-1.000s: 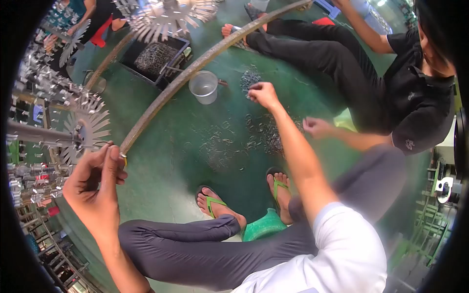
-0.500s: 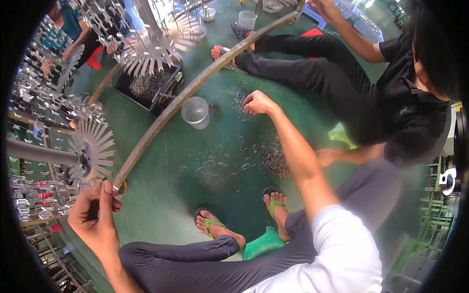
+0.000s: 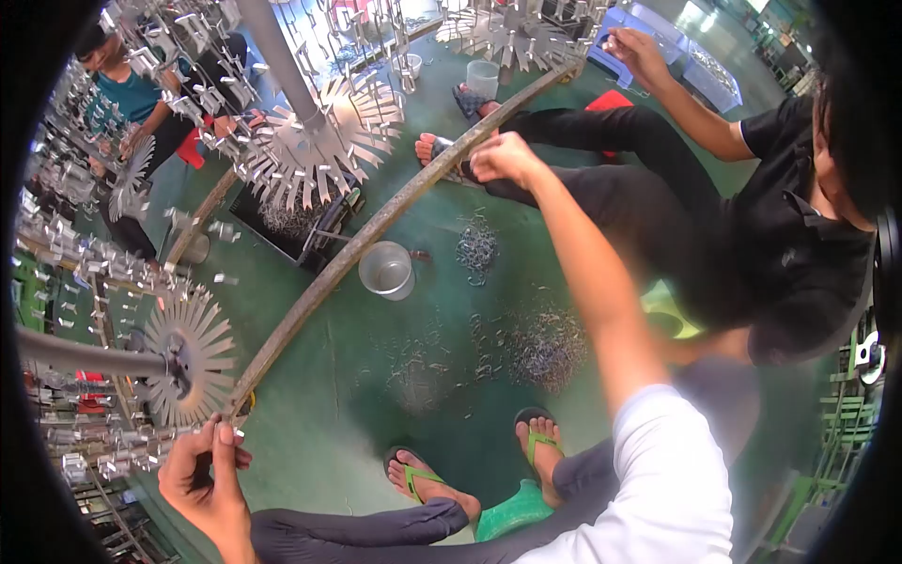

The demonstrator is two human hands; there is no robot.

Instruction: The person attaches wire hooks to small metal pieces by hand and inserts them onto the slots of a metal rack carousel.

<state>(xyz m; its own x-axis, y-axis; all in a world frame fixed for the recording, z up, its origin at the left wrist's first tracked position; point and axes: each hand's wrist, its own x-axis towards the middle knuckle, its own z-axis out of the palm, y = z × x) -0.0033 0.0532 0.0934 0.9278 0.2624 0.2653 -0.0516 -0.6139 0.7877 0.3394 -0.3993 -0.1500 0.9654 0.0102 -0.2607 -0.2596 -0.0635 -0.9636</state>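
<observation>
At the lower left my left hand (image 3: 205, 481) pinches a small shiny metal piece (image 3: 238, 433) between thumb and fingertips. Just above it is a slotted metal disc (image 3: 188, 357) with blade-like fingers round its rim, on a grey shaft. My right hand (image 3: 507, 160) is raised near the far part of a long bar (image 3: 348, 254), its fingers closed together. Whatever those fingers hold, if anything, is too small to make out. Below that hand a pile of small metal hooks (image 3: 477, 248) lies on the green floor. A larger pile of metal pieces (image 3: 548, 350) is nearer my feet.
A translucent bucket (image 3: 387, 271) stands beside the bar. A black tray (image 3: 282, 221) of metal parts is beyond it. Racks hung with metal clips (image 3: 178, 66) fill the left. One person (image 3: 789, 207) sits at right, another (image 3: 132, 94) at far left.
My right hand has lifted from the hook pile and moved up toward the bar. My left hand keeps its pinch near the disc. The view has tilted up slightly.
</observation>
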